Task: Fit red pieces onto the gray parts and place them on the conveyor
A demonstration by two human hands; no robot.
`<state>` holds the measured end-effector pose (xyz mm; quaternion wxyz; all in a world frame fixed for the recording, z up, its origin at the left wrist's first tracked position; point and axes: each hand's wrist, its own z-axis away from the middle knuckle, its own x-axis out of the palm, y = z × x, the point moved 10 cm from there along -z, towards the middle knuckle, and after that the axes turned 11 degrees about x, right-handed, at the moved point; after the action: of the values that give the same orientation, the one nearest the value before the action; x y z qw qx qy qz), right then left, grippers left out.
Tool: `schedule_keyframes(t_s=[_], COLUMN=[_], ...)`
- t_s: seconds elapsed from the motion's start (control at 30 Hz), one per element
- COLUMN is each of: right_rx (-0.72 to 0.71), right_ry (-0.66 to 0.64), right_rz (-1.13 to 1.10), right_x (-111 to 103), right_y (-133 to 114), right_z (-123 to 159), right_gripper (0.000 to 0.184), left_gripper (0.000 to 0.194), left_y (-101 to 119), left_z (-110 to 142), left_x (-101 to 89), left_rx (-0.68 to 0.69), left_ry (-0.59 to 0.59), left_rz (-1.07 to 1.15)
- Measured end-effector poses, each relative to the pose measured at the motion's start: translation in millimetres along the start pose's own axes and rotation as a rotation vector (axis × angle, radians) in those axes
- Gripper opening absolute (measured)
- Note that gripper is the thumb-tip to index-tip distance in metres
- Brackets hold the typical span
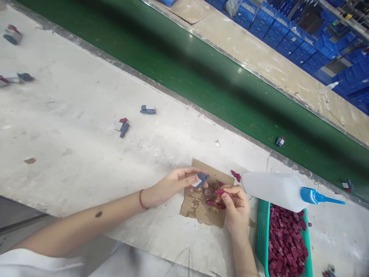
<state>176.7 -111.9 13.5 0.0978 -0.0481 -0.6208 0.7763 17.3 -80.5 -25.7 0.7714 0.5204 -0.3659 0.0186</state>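
Note:
Between the thumb and fingers of my left hand is a small grey-blue and white plastic piece. My right hand pinches a small maroon piece, close beside the other one but apart from it. Both hands are over a stained piece of cardboard. On it sit a small round item and a few more maroon pieces, partly hidden by my right fingers. Another maroon piece lies just past the cardboard's right edge.
A white squeeze bottle with a blue nozzle lies on its side at the right. Under it stands a green basket of maroon pieces. Small assembled parts are scattered on the white table. Beyond runs a green conveyor belt; blue bins stand behind.

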Motion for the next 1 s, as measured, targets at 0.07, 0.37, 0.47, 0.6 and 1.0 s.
schedule_keyframes(t_s=[0.07, 0.37, 0.47, 0.6, 1.0], right_rx=[-0.006, -0.064, -0.064, -0.061, -0.108], right_ry=[0.009, 0.041, 0.046, 0.055, 0.043], right_rz=[0.002, 0.023, 0.042, 0.054, 0.122], right_x=[-1, 1, 6, 9, 9], right_y=[0, -9, -11, -11, -16], right_z=[0, 8, 11, 15, 18], right_gripper=[0.017, 0.017, 0.021, 0.019, 0.014], left_gripper=[0.044, 0.040, 0.038, 0.037, 0.043], left_y=[-2, -1, -6, -16, -16], left_z=[0, 1, 3, 6, 8], left_x=[2.0, -2.5, -4.2, -6.8, 10.4], left_rx=[-0.034, -0.033, -0.073, -0.136, -0.131], left_ry=[0.005, 0.113, 0.140, 0.162, -0.050], left_rz=[0.075, 0.125, 0.184, 0.223, 0.008])
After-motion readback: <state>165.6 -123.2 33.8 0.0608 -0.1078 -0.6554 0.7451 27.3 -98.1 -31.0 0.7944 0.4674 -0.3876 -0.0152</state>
